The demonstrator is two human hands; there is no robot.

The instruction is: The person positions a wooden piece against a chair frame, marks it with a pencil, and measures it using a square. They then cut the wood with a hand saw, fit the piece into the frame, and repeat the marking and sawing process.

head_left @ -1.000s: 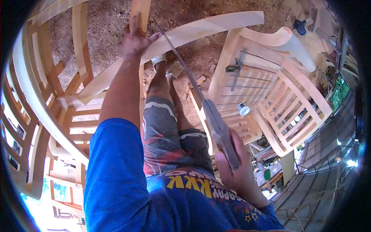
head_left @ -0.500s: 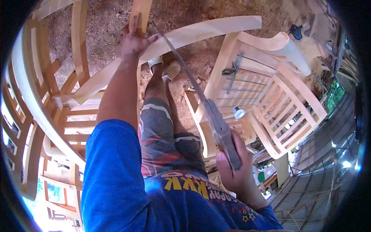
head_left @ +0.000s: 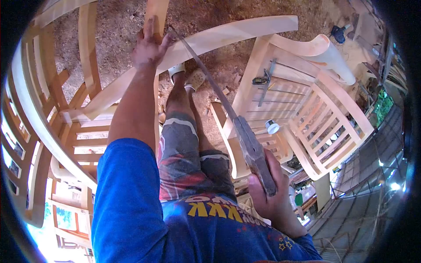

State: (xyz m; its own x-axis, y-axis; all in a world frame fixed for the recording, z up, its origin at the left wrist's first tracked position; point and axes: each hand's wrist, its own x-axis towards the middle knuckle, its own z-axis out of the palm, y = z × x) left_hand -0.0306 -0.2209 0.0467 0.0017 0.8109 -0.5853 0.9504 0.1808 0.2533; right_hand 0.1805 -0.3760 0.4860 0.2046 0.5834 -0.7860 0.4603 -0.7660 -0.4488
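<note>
My left hand (head_left: pixel 149 49) lies with fingers spread over the spot where an upright board (head_left: pixel 156 13) meets a long curved wooden rail (head_left: pixel 237 35). Its thumb points toward the tip of a handsaw (head_left: pixel 209 81). The saw's narrow blade, seen nearly edge-on, slants across the curved rail close to the thumb. In my right hand (head_left: pixel 274 188), near my waist, is the saw's worn wooden handle, with fingers and thumb wrapped around it.
To the right stands a slatted wooden chair (head_left: pixel 263 105), with a clamp-like tool (head_left: pixel 263 80) and a small white-lidded container (head_left: pixel 272 127) on it. Slatted wooden frames (head_left: pixel 30 101) crowd the left. Shavings cover the ground (head_left: pixel 118 30) around my feet in clogs (head_left: pixel 195 80).
The saw and my right hand have shifted slightly down and to the right. My left thumb has drawn back a little toward the hand, which stays on the wood.
</note>
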